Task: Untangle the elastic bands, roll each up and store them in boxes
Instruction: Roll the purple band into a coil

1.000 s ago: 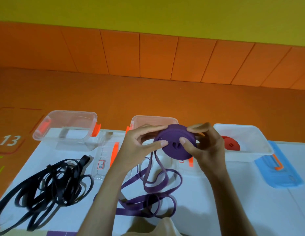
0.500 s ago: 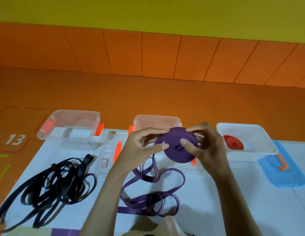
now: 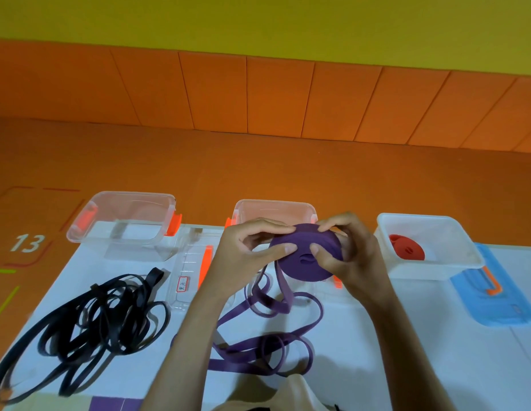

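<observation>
3 boxes stand in a row along the far edge of my worktop (image 3: pixel 377 336): left box (image 3: pixel 89 221), middle box (image 3: pixel 273 209), and right box (image 3: pixel 421 268) with a rolled band (image 3: pixel 406 252) in it. My left grip (image 3: pixel 243 259) and right grip (image 3: pixel 353 256) hold a half-rolled band (image 3: pixel 299 269) before the middle box. A tangled band (image 3: pixel 110 318) lies near left. A lid (image 3: pixel 495 301) lies just right of the right box.

wall (image 3: pixel 258 22) was yellow, far beyond the fingers (image 3: pixel 267 228) | orange panels (image 3: pixel 279 96) ran beneath it | orange floor (image 3: pixel 258 167) bore a white 13 (image 3: pixel 27 243) far left of them | white table (image 3: pixel 362 336) lay under them
</observation>
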`<state>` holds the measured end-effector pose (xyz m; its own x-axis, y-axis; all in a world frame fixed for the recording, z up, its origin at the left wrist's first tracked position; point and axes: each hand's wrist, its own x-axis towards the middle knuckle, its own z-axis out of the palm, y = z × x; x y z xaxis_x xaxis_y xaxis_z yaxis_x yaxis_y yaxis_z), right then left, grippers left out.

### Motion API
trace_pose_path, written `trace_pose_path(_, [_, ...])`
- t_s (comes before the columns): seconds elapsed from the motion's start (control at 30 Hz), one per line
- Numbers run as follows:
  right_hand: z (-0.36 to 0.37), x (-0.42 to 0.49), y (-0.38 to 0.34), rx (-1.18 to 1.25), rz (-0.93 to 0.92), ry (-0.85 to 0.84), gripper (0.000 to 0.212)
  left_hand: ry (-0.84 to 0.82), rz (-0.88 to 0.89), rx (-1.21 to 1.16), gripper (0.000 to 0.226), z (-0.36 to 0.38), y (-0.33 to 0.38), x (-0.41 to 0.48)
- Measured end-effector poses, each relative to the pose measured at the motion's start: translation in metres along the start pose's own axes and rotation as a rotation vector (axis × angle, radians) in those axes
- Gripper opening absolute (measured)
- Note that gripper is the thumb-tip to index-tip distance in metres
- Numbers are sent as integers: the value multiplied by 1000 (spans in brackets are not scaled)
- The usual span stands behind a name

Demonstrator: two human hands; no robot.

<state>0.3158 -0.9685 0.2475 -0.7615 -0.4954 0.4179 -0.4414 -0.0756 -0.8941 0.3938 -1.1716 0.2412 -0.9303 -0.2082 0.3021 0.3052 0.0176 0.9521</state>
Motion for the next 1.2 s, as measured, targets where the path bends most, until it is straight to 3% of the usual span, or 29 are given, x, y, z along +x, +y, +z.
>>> trace_pose_path(0.2, [-11, 4, -5, -193, 1, -116, 33, -7, -11, 68, 25, 5, -1, -2])
trace_pose_path(0.4, [-1, 3, -8, -158, -91, -16, 22, -69, -63, -3, 35, -8, 1, -3])
trace_pose_path(0.53, [1, 3, -5, -145, 8, -119, 30, -28, -31, 14, 32, -13, 3, -4])
trace_pose_path(0.67, [-4, 9, -10, -241, -54, -151, 48, 56, -40, -9, 28, -5, 1, -5])
trace_pose_path(0.9, [-3, 1, -2, -50, -29, -65, 39, 38, -26, 43, 35, -14, -4, -9])
trace_pose_path(1.07, [-2, 2, 0, -151, 25, -171, 61, 40, -11, 56, 26, -8, 2, -6])
trace_pose_path(1.2, [-3, 0, -1, -208, -9, -137, 43, 58, 0, 55, 26, 4, 1, -6])
